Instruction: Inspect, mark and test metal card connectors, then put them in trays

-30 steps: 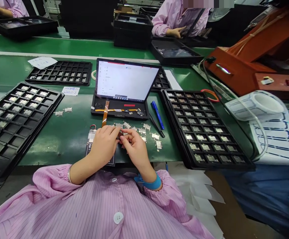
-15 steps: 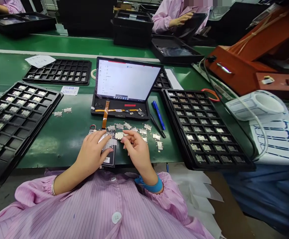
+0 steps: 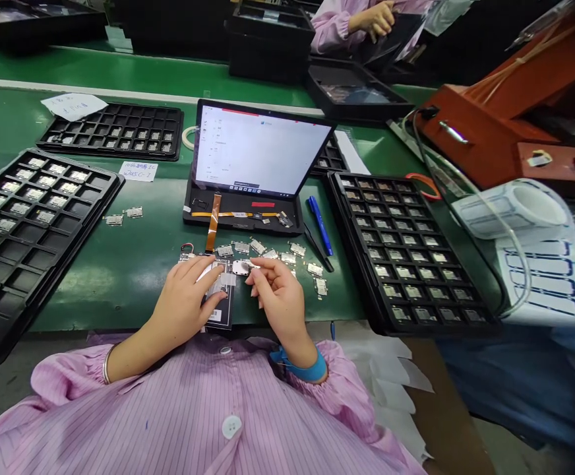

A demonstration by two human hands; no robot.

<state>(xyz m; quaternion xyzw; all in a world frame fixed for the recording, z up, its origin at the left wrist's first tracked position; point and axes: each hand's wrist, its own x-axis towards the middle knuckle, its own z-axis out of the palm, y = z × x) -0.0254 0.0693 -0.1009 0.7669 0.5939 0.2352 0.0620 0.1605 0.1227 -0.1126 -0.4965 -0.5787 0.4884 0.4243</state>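
Observation:
My left hand [image 3: 181, 297] lies with fingers stretched out over a flat black board [image 3: 224, 309] with white print, covering much of it. An orange ribbon cable [image 3: 213, 224] runs from the board's top up to a propped tablet [image 3: 262, 155] with a lit screen. Beside the board sits a small silver circuit module [image 3: 240, 268]. The thumb and forefinger of my right hand [image 3: 282, 297] pinch its right end; the fingertips partly hide the grip. Several similar modules [image 3: 256, 247] lie loose on the green table [image 3: 144, 264] behind and right of that hand.
Black compartment trays with modules stand at the left [image 3: 64, 224], the right [image 3: 416, 257] and the back left [image 3: 119, 132]. A blue pen [image 3: 321, 225] and dark tweezers [image 3: 318, 248] lie near the right tray. Farther right are a label roll [image 3: 510, 204] and an orange machine [image 3: 490, 138]. A co-worker's hand [image 3: 376, 20] shows across the table.
The camera view has shifted slightly, moving the scene a little up. My left hand stays on the board. My right hand stays at the module, its fingers slightly shifted.

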